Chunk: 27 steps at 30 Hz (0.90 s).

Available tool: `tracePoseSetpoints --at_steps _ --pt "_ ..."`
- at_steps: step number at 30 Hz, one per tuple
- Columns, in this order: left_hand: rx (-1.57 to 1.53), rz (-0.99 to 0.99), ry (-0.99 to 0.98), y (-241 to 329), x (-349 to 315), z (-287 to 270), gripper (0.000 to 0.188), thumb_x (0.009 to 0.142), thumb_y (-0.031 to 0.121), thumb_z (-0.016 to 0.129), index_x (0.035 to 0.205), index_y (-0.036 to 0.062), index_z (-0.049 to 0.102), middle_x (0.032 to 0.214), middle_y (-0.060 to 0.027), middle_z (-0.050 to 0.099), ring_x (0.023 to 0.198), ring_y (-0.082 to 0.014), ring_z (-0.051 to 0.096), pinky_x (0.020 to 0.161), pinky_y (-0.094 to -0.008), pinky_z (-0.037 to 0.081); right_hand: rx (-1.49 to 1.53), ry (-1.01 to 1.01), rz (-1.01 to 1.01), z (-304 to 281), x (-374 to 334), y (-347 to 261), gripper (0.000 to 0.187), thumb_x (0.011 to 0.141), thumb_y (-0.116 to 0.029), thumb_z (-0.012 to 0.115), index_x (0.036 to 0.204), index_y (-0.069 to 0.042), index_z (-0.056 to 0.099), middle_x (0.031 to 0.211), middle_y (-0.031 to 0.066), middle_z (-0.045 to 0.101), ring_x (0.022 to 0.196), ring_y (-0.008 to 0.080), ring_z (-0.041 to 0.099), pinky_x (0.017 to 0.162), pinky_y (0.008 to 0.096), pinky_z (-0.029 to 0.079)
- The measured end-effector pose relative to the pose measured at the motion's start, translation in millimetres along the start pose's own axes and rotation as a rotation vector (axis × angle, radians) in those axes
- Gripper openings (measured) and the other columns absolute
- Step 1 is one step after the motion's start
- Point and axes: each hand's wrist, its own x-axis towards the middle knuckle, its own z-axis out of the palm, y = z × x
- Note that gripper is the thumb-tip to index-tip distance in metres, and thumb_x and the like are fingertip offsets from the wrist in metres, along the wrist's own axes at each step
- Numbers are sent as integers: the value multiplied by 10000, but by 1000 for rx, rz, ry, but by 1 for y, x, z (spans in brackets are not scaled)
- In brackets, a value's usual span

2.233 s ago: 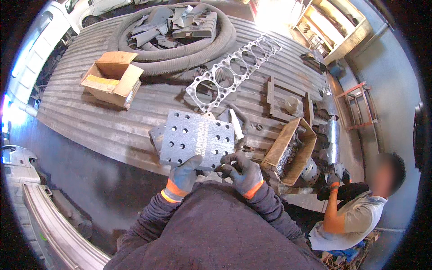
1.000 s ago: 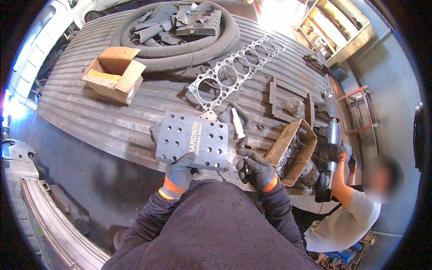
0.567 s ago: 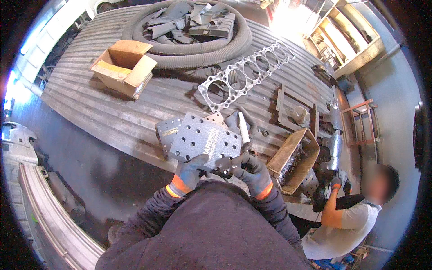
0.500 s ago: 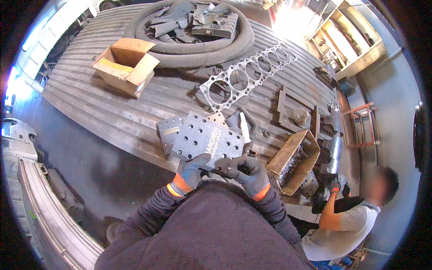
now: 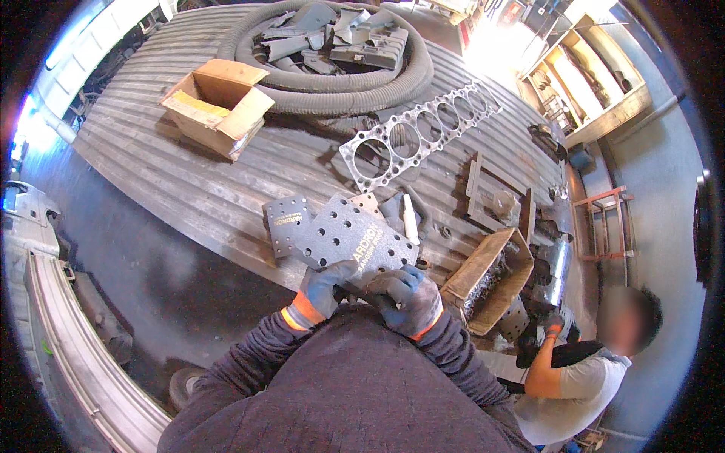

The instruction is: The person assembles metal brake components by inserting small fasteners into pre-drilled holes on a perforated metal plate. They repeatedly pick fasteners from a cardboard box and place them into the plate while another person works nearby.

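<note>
A grey brake lining (image 5: 332,235) with several rivet holes and printed lettering is tilted up in front of me. My left hand (image 5: 326,291), in a grey-blue glove with an orange cuff, is closed on its lower left edge, the thumb lying over the face. At the lower right edge my gloved right hand (image 5: 410,300) has its fingers curled over the lining; whether they also pinch something small is hidden. Behind the held piece, a second brake lining (image 5: 287,220) rests on the ribbed bench (image 5: 181,181). A white tube (image 5: 409,217) lies just beyond the lining's right corner.
Right of my hands stands a cardboard box (image 5: 477,275) of small metal pieces, near a metal frame (image 5: 495,204). Farther back are a head gasket (image 5: 404,140), an open carton (image 5: 215,109) and a coiled hose (image 5: 332,98). A co-worker (image 5: 570,377) works at the right.
The lining has turned slightly, its right side swinging down. My right hand has shifted down and its fingers have folded farther over the edge. The left hand keeps its hold.
</note>
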Motion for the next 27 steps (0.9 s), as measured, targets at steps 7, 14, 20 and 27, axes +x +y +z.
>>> tracePoseSetpoints --at_steps 7,14,20,27 --pt "122 -99 -72 4 -5 -11 339 959 112 533 1286 22 542 1208 -95 641 1074 -221 625 908 -397 524 8 42 -84 7 -5 8 292 693 -94 752 975 -116 681 1057 93 685 864 296 663 776 404 530" --pt "-184 -163 -24 -2 -3 -9 349 957 128 532 1289 24 552 1229 -115 638 1087 -264 629 942 -406 509 -32 14 -110 -4 0 -3 284 714 -112 747 991 -126 688 1060 78 682 851 290 651 752 407 521" --pt "-26 -105 89 2 -6 -15 234 898 138 647 1118 58 642 1018 -66 698 803 -200 680 612 -312 537 -21 -94 -25 -2 -6 -5 328 734 -117 725 1061 -147 722 1068 121 674 886 313 656 773 405 528" --pt "-50 -58 96 4 -9 -6 255 900 135 647 1142 56 641 1058 -94 673 882 -207 673 659 -331 562 720 200 474 1 -29 -1 151 899 -141 683 1032 -76 711 1014 61 668 842 191 643 702 336 523"
